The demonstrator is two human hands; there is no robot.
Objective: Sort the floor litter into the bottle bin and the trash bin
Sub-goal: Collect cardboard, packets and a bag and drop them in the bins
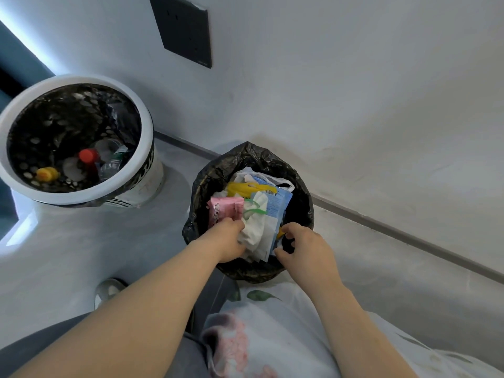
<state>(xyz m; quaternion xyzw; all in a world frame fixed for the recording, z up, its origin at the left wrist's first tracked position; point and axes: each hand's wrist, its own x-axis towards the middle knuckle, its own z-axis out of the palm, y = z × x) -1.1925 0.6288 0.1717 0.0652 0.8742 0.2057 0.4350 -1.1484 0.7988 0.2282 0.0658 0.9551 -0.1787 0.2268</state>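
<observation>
Trash bin [207, 175], near rim: left hand [227, 240] has its fingers curled into the white paper wad [253, 230], which lies inside the bin just right of that hand, long axis running from the near rim toward the bin's middle. Right hand [305, 249] is over the same rim, right of the wad, fingers curled. Whether they pinch anything, cannot tell. Left hand nearer the wad, likely the one to push it down.

The bottle bin [151, 132] is white with a hole-patterned wall and black liner, holding a red cap [87, 156] and a yellow cap [47, 174], while the black-bagged trash bin [272, 156] shows a pink packet [225, 211], yellow wrapper [241, 189], pale-blue packet [281, 205] and white tissue [253, 233] crossed by a green strip [255, 211], near a white garment [245, 339] with pink flowers.
</observation>
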